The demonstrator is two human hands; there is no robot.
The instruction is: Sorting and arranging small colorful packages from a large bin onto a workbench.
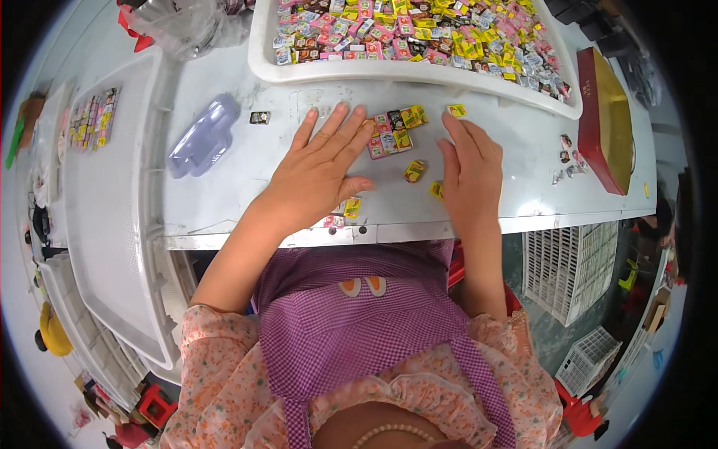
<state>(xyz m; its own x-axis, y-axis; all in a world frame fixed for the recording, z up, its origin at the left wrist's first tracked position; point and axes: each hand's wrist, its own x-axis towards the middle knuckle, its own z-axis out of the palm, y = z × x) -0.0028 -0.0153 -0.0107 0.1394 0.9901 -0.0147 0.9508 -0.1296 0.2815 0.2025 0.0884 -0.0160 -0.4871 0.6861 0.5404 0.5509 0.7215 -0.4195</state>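
"Is that left hand [318, 168] gripping anything?"
"No, its fingers lie spread, the index tip at the block of tiny boxes [389, 138] on the bench [250, 165], just this side of the white tray [419, 72]."
"And the right hand [475, 168]?"
"Loosely open, thumb apart, fingertips beside a loose yellow box [458, 110]."

The left hand [318, 172] lies palm down just left of the block of small boxes [390, 138], fingers spread, index fingertip at its edge, thumb stretched out on its near side. The right hand [475, 165] is half curled, to the right of the block and apart from it, its thumb and index finger parted. The bare left forearm [243, 258] slants up toward the block; the right forearm [481, 262] runs nearly straight.
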